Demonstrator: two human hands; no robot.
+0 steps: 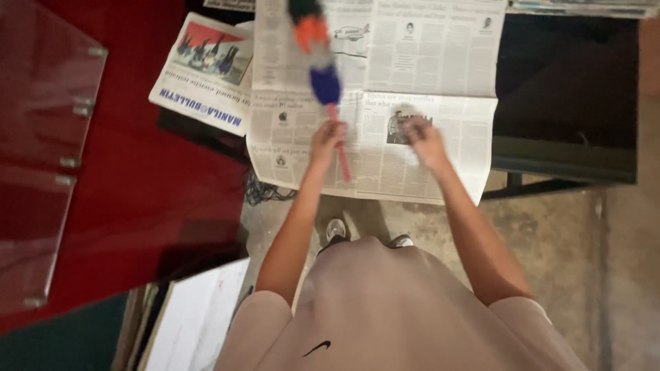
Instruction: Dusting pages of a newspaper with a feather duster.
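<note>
Head cam, looking down. L hand [327, 137] clenched round the red handle of a duster [323, 65]; handle end sticks out below the fist toward the person, head w/ orange + blue fluff points away, up toward the far edge of the newspaper [440, 62]. Long axis of duster runs roughly near-to-far, slightly tilted left at the top. Duster head blurred. R hand [425, 137] rests on the newspaper near the fold, just right of the duster handle; fingers look pressed flat on the sheet, but blurred, so can't tell for sure if it grips the paper or only presses it. Newspaper is spread open over a dark table [570, 103], near edge hanging past the table's front edge. Second folded paper [206, 72] lies at the left, partly under the open one. Red cloth [151, 185] covers surface at left.
</note>
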